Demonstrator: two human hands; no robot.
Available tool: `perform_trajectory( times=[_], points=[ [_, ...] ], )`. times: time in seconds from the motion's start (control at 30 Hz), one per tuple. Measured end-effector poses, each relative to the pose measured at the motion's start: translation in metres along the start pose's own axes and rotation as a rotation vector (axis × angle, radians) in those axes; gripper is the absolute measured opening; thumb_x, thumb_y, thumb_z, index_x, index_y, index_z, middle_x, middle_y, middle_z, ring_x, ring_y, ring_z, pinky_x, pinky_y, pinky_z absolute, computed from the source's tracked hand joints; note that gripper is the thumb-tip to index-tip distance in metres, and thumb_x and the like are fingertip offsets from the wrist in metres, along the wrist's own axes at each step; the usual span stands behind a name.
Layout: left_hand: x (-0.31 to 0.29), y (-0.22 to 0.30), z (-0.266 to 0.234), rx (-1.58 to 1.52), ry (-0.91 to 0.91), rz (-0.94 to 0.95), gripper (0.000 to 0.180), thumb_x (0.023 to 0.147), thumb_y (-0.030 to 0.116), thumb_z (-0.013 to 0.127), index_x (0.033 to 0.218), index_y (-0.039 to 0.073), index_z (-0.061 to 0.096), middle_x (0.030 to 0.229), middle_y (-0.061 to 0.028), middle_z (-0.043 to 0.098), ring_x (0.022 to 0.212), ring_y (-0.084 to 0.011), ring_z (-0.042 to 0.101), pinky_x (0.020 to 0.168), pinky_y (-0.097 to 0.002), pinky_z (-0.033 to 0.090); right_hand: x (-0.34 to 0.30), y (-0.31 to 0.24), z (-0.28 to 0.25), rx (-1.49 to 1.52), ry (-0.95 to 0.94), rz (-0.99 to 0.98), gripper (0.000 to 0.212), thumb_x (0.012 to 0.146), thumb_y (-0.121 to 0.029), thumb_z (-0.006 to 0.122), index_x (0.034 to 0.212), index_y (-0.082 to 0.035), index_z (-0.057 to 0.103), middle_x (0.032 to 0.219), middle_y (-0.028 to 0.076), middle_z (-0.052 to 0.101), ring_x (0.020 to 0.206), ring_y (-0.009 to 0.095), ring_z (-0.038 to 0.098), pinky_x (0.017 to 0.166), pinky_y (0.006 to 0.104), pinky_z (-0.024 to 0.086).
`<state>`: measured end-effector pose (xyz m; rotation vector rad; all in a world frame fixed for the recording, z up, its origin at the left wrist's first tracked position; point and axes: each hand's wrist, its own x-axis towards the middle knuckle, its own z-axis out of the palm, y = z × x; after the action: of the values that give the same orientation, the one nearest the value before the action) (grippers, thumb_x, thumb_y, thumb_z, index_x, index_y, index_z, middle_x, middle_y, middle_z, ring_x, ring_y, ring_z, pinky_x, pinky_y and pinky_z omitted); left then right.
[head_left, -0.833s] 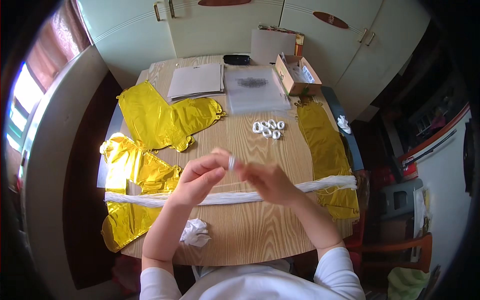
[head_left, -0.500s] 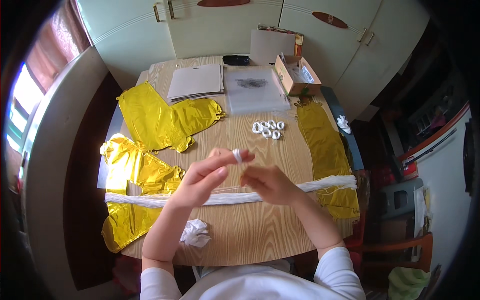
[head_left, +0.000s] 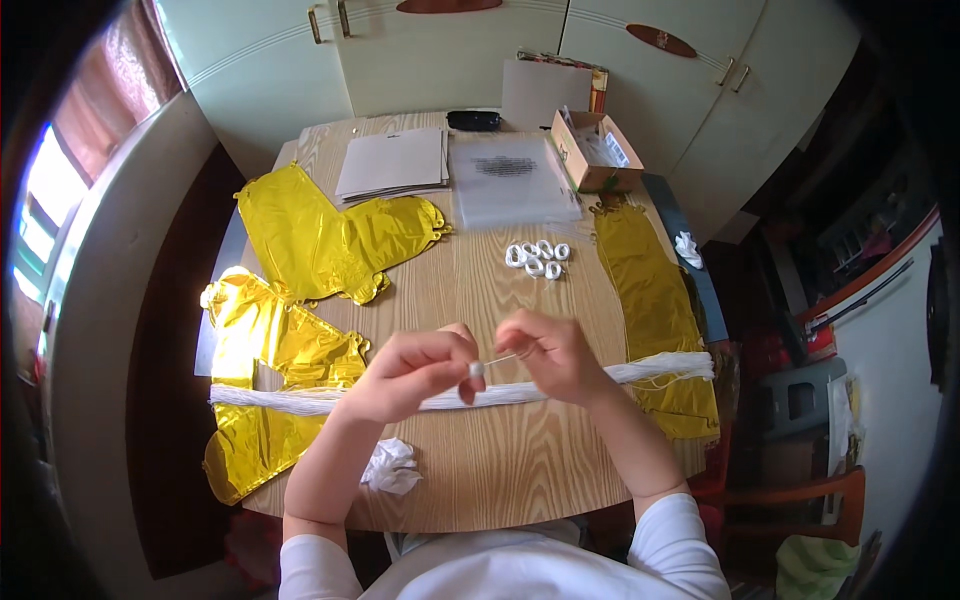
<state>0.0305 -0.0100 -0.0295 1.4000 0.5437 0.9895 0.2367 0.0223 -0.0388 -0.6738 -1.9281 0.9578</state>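
Note:
Between my hands is a small coil of white string point(head_left: 477, 370), at the fingertips of my left hand point(head_left: 415, 372). The fingers of that hand are closed on it. From the coil a short strand runs taut to my right hand point(head_left: 553, 357), which pinches the string between thumb and fingers. Beneath both hands a long bundle of white strings point(head_left: 650, 367) lies across the table from left to right. Beyond them sit several finished-looking small white string coils point(head_left: 535, 262), grouped together.
Gold foil balloons point(head_left: 300, 235) lie flat on the left, and another gold foil balloon point(head_left: 645, 280) on the right. At the back are grey cards point(head_left: 393, 165), clear plastic bags point(head_left: 515, 195), a black tray point(head_left: 473, 121) and an open box point(head_left: 590, 178). Crumpled white tissue point(head_left: 392, 467) lies near me.
Both hands have changed pose. The coil has come lower, from around my raised left fingers to the fingertips, and my right hand now draws a strand out to the right.

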Motion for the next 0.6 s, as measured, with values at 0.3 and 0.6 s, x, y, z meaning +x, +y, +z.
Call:
perform_trajectory(
  times=[0.3,0.6],
  points=[
    [0.002,-0.007,0.000,0.102,0.037,0.034,0.015,0.084,0.004,0.052,0.095,0.001,0.062,0.087,-0.0075,0.061,0.083,-0.0173,0.052,0.074,-0.0297,0.041,-0.001,0.003,0.002,0.018,-0.113,0.095,0.010,0.087,-0.011,0.055,0.080,-0.004,0.058,0.066,0.005,0.060,0.057,0.015,0.058,0.051,0.0279,0.044],
    [0.005,-0.004,0.003,-0.144,-0.081,-0.016,0.014,0.087,0.003,0.050,0.090,-0.004,0.061,0.088,-0.0058,0.059,0.085,-0.0154,0.053,0.073,-0.0283,0.043,0.003,0.000,-0.004,-0.090,0.098,0.040,0.009,0.086,-0.012,0.057,0.081,-0.005,0.058,0.067,0.006,0.062,0.059,0.016,0.062,0.052,0.0285,0.046]
  ],
)
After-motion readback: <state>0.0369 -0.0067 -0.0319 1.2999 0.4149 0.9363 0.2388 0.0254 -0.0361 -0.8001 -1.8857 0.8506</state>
